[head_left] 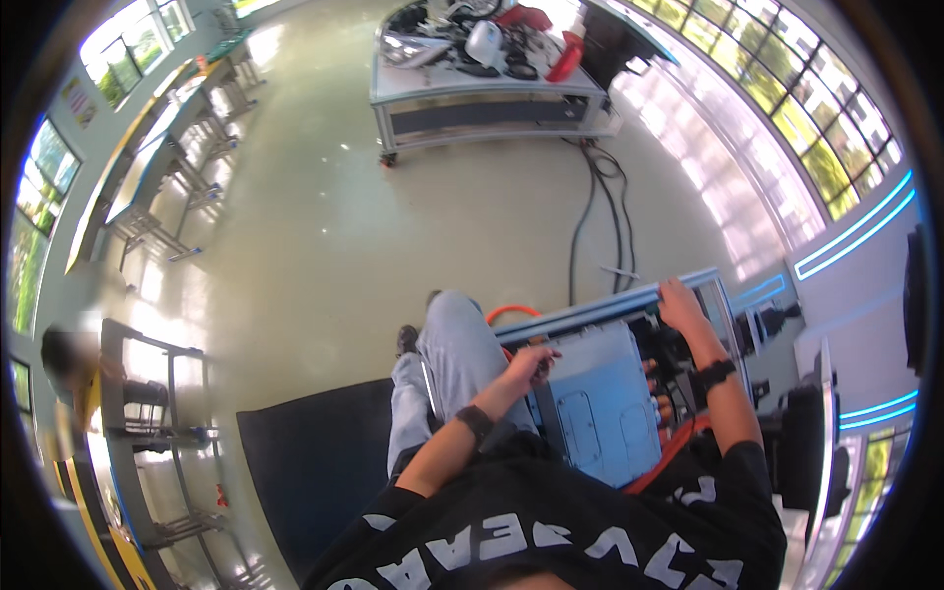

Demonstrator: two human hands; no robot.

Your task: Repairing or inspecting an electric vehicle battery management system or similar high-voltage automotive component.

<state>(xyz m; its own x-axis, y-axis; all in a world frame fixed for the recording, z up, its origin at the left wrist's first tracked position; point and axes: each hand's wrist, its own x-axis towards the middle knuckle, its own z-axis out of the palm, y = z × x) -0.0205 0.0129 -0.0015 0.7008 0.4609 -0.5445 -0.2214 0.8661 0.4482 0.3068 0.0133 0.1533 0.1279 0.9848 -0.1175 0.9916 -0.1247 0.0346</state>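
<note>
A silver-grey metal housing (608, 398) with raised panels on its lid lies in an aluminium-profile frame (710, 285) close in front of me. My left hand (532, 366) is at the housing's left upper corner, its fingers curled round a small dark thing that I cannot make out. At the frame's far right side, my right hand (679, 305) has its fingers closed over the rail. Dark parts and black wires sit between the housing and my right forearm. A thick orange cable (513, 312) arches beyond my left hand, and more orange shows by my right elbow.
A wheeled table (492, 93) piled with vehicle parts stands ahead. Black cables (602, 211) trail over the floor toward the frame. A dark mat (315, 462) lies at my left, beside a metal rack (162, 433). Long benches (162, 157) line the left wall.
</note>
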